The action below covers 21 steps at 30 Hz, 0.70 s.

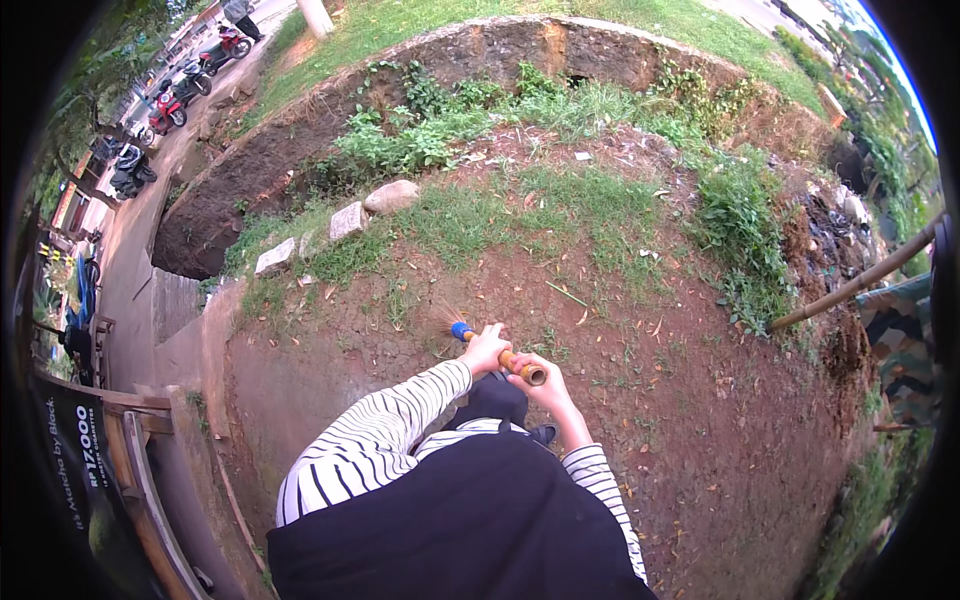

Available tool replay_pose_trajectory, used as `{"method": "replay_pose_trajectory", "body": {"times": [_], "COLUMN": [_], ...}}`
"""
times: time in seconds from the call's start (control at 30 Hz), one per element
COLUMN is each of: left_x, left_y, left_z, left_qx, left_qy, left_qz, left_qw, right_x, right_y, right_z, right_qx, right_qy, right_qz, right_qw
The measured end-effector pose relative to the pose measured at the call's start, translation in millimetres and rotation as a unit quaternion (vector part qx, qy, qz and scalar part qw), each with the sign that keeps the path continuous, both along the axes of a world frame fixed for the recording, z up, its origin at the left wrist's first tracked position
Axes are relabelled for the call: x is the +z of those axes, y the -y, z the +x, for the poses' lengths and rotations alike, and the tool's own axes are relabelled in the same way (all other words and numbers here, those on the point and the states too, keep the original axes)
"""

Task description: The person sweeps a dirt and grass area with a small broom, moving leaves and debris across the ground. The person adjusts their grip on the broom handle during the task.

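Note:
My left hand (486, 351) is wrapped around the bamboo handle of a stick broom (462, 331), close to its blue binding. Behind it, my right hand (546, 381) grips the same handle near the hollow, cut end. The broom slants away from me to the left, and its thin bristles (448, 318) fan out over cracked brown soil (360, 367). Whether the bristle tips touch the ground is hard to tell. Scattered dry leaves and a green stalk (566, 293) lie on the soil beyond my hands.
Pale stones (349, 221) edge a sunken ditch with a wall (487, 56). Weeds (739, 225) and a rubbish heap (832, 217) stand right, by a leaning bamboo pole (855, 289). A wooden bench-like frame (142, 480) is at left. Parked motorcycles (166, 111) and a person (240, 16) are farther off.

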<state>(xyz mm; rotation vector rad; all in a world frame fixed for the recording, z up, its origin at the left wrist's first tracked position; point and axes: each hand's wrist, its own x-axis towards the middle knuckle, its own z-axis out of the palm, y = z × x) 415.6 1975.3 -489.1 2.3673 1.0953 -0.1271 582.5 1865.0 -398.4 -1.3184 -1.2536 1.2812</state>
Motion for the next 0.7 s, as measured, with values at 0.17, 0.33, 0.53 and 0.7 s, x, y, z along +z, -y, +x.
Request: {"method": "replay_pose_trajectory", "body": {"times": [0.17, 0.33, 0.53, 0.7], "left_x": [-26.9, 0.5, 62.1, 86.5], "left_y": [-20.1, -42.8, -106.3, -145.7], "left_z": [45.6, 64.0, 35.3, 30.0], "left_qx": [-0.089, -0.089, -0.129, -0.073], "left_qy": [0.006, 0.157, 0.250, 0.248], "left_qz": [-0.119, -0.120, -0.051, -0.051], "left_qw": [0.989, 0.976, 0.958, 0.965], "right_x": [17.6, 70.2, 122.9, 131.8], "right_y": [-17.6, -55.3, -123.6, -150.4], "right_z": [-2.2, 11.6, -24.6, -15.4], "right_qx": [-0.058, 0.022, 0.107, 0.072], "right_qy": [0.138, 0.276, 0.293, 0.215], "right_qz": [-0.043, 0.000, 0.128, 0.180], "right_qw": [0.988, 0.961, 0.941, 0.957]}}
